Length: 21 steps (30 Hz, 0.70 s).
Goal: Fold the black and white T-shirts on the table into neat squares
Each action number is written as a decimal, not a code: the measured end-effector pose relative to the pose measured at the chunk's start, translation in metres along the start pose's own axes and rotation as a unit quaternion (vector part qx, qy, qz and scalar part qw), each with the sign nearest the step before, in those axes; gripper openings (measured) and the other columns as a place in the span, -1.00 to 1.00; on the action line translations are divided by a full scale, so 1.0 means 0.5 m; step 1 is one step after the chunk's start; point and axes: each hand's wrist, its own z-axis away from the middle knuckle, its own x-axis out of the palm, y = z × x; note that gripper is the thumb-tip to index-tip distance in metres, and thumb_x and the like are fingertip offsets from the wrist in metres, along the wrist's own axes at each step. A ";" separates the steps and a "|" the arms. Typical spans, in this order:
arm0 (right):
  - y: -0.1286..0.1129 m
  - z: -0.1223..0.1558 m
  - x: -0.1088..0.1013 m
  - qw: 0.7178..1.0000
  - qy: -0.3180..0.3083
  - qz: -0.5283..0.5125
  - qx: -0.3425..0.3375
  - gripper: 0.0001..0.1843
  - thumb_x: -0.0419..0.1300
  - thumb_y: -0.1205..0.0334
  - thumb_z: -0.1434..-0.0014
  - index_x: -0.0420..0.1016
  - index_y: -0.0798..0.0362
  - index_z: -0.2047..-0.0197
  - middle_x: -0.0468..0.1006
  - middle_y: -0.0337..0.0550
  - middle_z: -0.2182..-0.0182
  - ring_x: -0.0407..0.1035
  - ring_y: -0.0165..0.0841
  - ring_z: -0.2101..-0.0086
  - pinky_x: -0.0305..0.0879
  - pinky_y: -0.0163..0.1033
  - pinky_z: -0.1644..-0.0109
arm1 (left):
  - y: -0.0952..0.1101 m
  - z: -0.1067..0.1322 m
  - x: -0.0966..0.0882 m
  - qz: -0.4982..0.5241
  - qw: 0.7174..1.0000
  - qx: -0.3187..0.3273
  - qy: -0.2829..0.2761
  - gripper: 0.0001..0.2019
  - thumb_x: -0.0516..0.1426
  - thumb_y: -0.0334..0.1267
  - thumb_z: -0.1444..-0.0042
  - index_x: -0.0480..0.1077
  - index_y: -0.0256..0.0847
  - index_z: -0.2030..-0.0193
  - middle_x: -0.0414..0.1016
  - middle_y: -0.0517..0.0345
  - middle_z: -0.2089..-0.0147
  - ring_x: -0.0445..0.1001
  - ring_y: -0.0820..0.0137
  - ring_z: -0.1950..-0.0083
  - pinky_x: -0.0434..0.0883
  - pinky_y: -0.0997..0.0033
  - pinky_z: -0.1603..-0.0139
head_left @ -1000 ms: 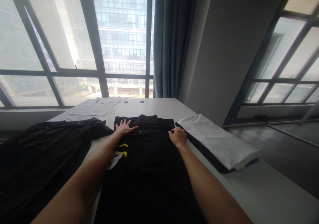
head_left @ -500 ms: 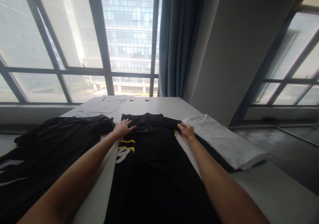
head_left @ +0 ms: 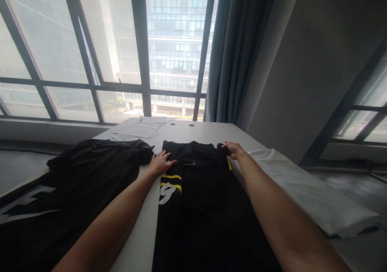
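A black T-shirt (head_left: 208, 199) with yellow stripes and a white print along its left side lies lengthwise before me, its far end folded in. My left hand (head_left: 161, 163) rests on its far left edge, fingers spread over the cloth. At the far right corner my right hand (head_left: 233, 149) pinches a fold of the same shirt, with thumb and fingers together. A small white mark shows near the middle of the far end. The near end runs out of the bottom of the view.
Another black garment (head_left: 99, 163) with a grey-white print lies to the left. White folded cloth (head_left: 290, 179) lies to the right, partly behind my right forearm. Paper sheets (head_left: 136, 130) are at the table's (head_left: 211, 128) far left, below the windows; a curtain (head_left: 232, 62) hangs beyond.
My right hand has brought the shirt's right flap inward and up at the far end. The left hand stays on the left edge. The whole view has shifted, moving things rightward.
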 end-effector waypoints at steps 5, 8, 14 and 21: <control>-0.106 0.015 0.113 0.995 -0.045 -0.082 -0.037 -0.45 0.14 0.51 -0.02 0.48 0.19 -0.12 0.62 0.03 0.09 0.54 -0.32 0.22 0.49 -0.24 0.13 | -0.004 -0.002 -0.002 0.031 0.999 0.010 0.003 -0.24 -0.14 0.33 -0.25 0.24 -0.14 -0.39 0.07 -0.07 -0.49 0.03 0.10 -0.49 -0.06 -0.07 -0.45; -0.146 0.061 0.186 0.983 -0.084 0.012 -0.166 -0.51 0.12 0.53 -0.02 0.58 0.13 -0.03 0.60 -0.05 0.00 0.48 -0.32 0.03 0.38 -0.25 -0.11 | -0.004 -0.002 -0.003 0.051 0.998 0.020 0.015 -0.28 -0.13 0.31 -0.26 0.28 -0.11 -0.36 0.10 -0.03 -0.48 0.04 0.10 -0.49 -0.04 -0.08 -0.45; -0.152 0.171 0.296 0.932 -0.206 0.094 -0.282 -0.59 0.17 0.49 -0.06 0.65 -0.01 0.07 0.64 -0.19 0.11 0.49 -0.34 0.12 0.36 -0.26 -0.11 | -0.005 -0.001 0.000 0.073 0.996 0.034 0.038 -0.41 -0.19 0.16 -0.36 0.35 -0.06 -0.29 0.23 0.06 -0.43 0.12 0.17 -0.46 0.01 -0.04 -0.44; -0.126 0.177 0.308 0.924 -0.318 0.045 -0.206 -0.73 0.22 0.22 -0.21 0.62 0.07 0.05 0.65 -0.16 0.28 0.52 -0.39 0.34 0.43 -0.30 0.13 | 0.000 0.006 -0.008 0.100 0.987 0.044 0.116 -0.52 -0.16 -0.03 -0.39 0.39 -0.09 -0.24 0.45 0.05 -0.27 0.35 0.18 -0.30 0.14 0.05 -0.38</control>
